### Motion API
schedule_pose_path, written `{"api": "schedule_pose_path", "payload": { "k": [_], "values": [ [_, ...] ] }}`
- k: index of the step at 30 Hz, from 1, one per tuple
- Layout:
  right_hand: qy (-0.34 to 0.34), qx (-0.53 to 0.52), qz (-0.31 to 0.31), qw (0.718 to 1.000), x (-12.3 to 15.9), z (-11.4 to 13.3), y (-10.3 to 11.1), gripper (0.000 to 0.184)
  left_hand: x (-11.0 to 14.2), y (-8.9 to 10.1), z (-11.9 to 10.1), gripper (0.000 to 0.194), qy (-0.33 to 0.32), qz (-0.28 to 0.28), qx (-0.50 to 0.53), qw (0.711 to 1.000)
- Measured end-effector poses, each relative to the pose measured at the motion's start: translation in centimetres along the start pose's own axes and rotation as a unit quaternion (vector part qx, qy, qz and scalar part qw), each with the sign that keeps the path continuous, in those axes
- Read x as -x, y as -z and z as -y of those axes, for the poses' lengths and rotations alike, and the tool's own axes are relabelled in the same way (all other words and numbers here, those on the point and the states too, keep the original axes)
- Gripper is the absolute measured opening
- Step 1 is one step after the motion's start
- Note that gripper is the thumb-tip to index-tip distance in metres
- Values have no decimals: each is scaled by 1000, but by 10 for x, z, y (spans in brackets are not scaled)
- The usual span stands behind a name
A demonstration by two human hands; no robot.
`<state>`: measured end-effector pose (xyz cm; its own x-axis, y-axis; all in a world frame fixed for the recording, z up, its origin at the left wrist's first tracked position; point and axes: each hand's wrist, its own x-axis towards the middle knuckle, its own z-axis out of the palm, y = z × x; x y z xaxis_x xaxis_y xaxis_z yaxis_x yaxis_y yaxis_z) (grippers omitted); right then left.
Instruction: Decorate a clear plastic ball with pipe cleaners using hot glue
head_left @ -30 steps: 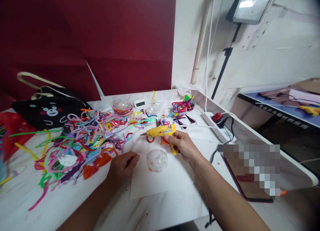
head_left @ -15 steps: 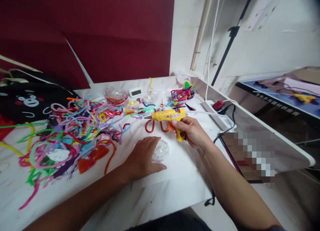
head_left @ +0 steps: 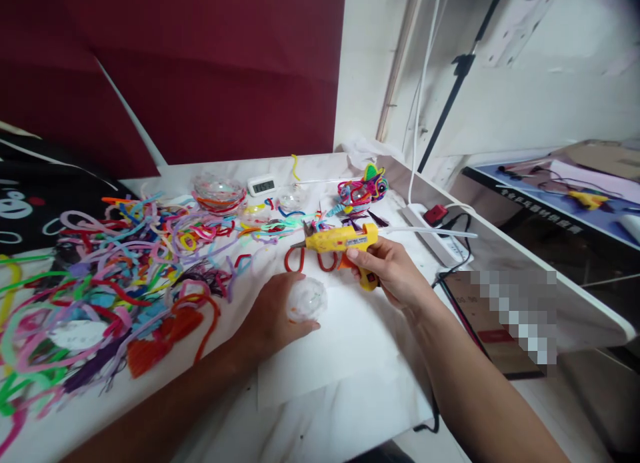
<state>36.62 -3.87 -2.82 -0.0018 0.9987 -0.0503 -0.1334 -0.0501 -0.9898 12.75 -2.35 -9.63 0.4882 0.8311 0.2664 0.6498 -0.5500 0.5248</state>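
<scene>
My right hand (head_left: 395, 266) grips a yellow hot glue gun (head_left: 343, 239) by its handle, near the orange trigger. The gun's nozzle points left, and a long clear glue stick (head_left: 435, 231) sticks out of its back. My left hand (head_left: 273, 309) is wrapped round a clear plastic ball (head_left: 309, 299) with small coloured specks, just over a white sheet of paper (head_left: 325, 369). Behind the gun lie scissors with red handles (head_left: 295, 258), partly hidden by it.
Tangled pipe cleaners (head_left: 115, 276) cover the left of the table. Farther back stand a clear bowl (head_left: 219, 193), a digital timer (head_left: 262, 185) and a colourful pipe-cleaner figure (head_left: 363, 189). A power strip (head_left: 437, 239) with cables lies at the right edge.
My left hand has closed round the clear ball, where before its fingers were spread beside it. The glue gun stays in my right hand. The view has shifted slightly.
</scene>
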Motion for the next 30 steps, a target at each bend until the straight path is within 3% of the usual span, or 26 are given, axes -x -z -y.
{"api": "schedule_pose_path", "payload": {
  "k": [5, 11, 16, 23, 30],
  "values": [
    [32, 81, 4, 996, 6, 9, 9, 36, 3, 1, 0, 77, 42, 10, 18, 999],
    [40, 152, 5, 988, 6, 8, 16, 31, 4, 2, -1, 76, 35, 13, 31, 999],
    [31, 160, 56, 985, 6, 3, 16, 32, 3, 3, -1, 79, 20, 1, 56, 998],
    [13, 219, 120, 968, 10, 5, 16, 30, 4, 6, -8, 74, 78, 17, 68, 994],
    [22, 253, 130, 958, 11, 6, 17, 31, 3, 7, -8, 71, 79, 19, 72, 994]
  ]
}}
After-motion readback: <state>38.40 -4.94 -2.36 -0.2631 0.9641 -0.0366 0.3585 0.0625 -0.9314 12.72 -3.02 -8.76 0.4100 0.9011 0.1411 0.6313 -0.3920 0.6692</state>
